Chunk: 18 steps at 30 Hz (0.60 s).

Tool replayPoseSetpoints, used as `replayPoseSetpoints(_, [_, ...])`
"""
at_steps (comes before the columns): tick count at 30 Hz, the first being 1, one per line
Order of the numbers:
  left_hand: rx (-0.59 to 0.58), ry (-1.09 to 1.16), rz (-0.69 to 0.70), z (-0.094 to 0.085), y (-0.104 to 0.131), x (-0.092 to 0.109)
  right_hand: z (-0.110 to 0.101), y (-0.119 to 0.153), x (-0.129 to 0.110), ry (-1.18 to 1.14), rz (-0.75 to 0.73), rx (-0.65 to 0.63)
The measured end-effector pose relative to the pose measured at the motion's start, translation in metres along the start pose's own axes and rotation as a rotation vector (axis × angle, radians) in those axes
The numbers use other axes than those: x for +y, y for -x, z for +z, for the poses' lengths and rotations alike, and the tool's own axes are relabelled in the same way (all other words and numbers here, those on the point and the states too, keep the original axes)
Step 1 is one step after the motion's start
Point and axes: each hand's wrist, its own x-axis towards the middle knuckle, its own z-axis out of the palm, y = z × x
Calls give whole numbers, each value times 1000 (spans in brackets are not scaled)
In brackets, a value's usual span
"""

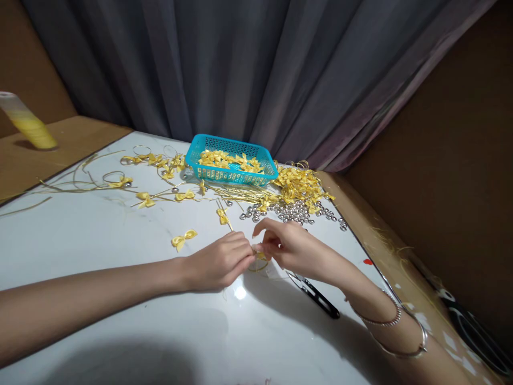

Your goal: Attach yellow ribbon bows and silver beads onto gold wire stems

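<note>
My left hand (228, 259) is closed, its fingertips meeting those of my right hand (289, 243) over the white table. A loop of gold cord (258, 266) with a bit of yellow ribbon hangs at their fingertips. Thumb and a finger of my right hand pinch there, with the index finger raised and bent. Just beyond my left hand lies a yellow ribbon bow (222, 215) by some cord ends. Another yellow bow (184, 240) rests to the left. Under my right wrist is a black-handled tool (316, 298) with a metal tip.
A turquoise basket (232, 141) of yellow bows stands at the back. Beside it are a heap of yellow bows (298, 184), silver beads (294, 211) and gold cords (240, 193). A yellow thread spool (34, 128) stands far left; a grey curtain (224, 64) hangs behind.
</note>
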Motion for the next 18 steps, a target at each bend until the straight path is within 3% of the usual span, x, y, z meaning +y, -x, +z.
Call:
replayPoseSetpoints(3, [45,28,-25,0,0,0,-1,7,1,-288,62,68])
replayPoseSetpoints(7, [118,64,-44,1,1,-1,2,19,4,-508,190,206])
replayPoseSetpoints(13, [193,93,-49,2,0,-1,19,29,2,-523,334,164])
replayPoseSetpoints(18, [223,79,-37,1,1,-1,37,26,-1,-480,305,209])
